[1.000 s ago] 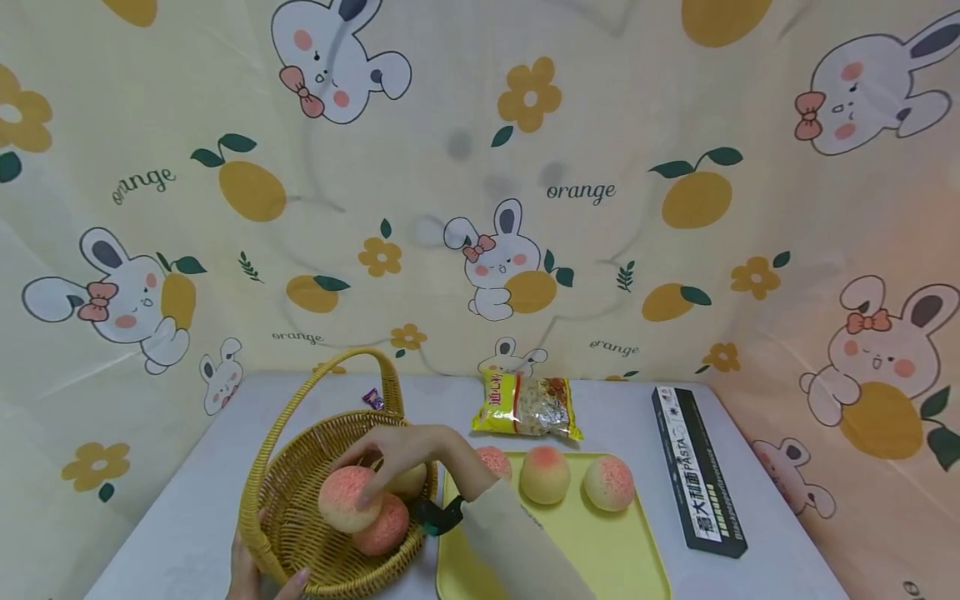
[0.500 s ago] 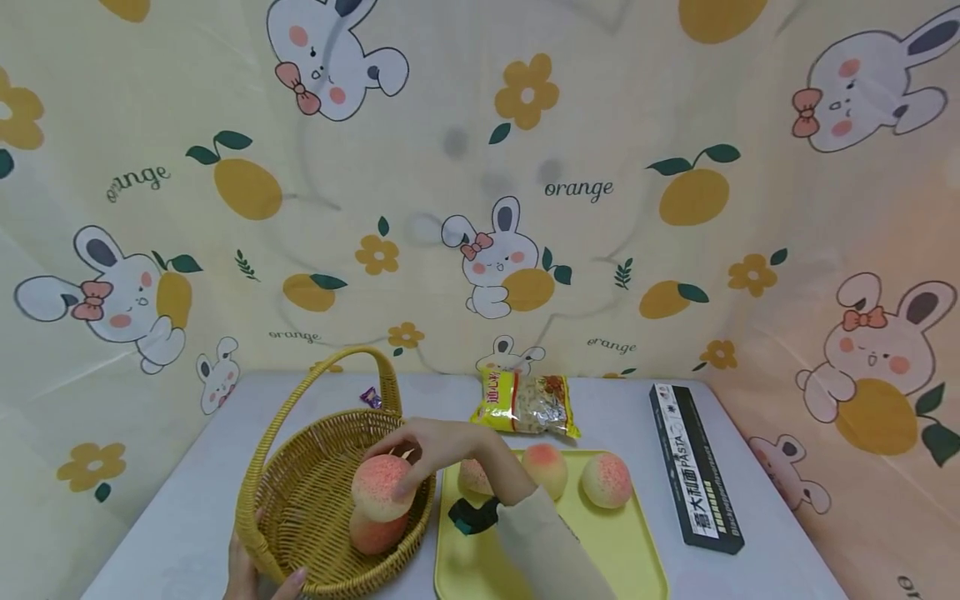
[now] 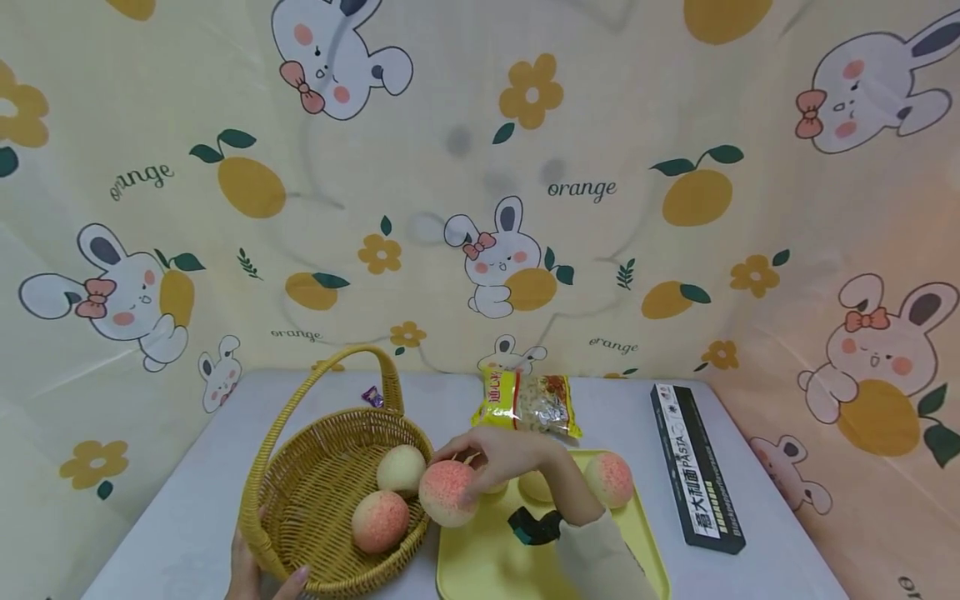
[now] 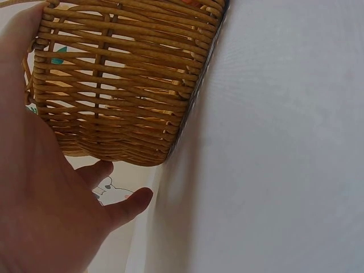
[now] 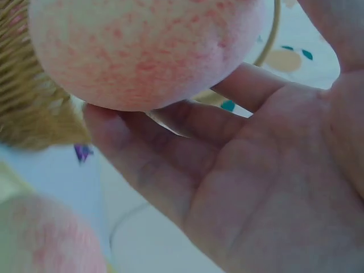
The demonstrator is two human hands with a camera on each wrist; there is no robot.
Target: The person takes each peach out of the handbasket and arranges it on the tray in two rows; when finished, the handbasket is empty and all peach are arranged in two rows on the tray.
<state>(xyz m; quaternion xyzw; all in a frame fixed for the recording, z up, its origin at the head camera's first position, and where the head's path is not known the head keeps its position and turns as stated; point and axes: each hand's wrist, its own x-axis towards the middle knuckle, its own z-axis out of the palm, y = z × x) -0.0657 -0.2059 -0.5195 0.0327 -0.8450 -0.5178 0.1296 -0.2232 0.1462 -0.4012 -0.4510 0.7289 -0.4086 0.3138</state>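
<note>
My right hand (image 3: pixel 498 458) grips a pink-speckled peach (image 3: pixel 448 493) over the right rim of the wicker basket (image 3: pixel 300 508), near the tray's left edge. In the right wrist view the fingers curl up under this peach (image 5: pixel 148 57). Inside the basket lie two more peaches, a pale one (image 3: pixel 401 469) and a pinker one (image 3: pixel 380 522). My left hand (image 4: pixel 51 187) rests against the outside of the basket (image 4: pixel 119 85), its thumb at the rim and its other fingers spread along the side. In the head view only part of that hand (image 3: pixel 251 571) shows.
A yellow tray (image 3: pixel 480 567) bears another peach (image 3: pixel 609 479) at its far right, with more partly hidden behind my right hand. Behind it lies a yellow pasta bag (image 3: pixel 525 404). A black pasta box (image 3: pixel 697 471) lies right; a small purple packet (image 3: pixel 372 397) lies behind the basket.
My right hand has moved right with the peach, from inside the basket to over its right rim. The two peaches left inside now show fully. My left hand has stayed at the basket.
</note>
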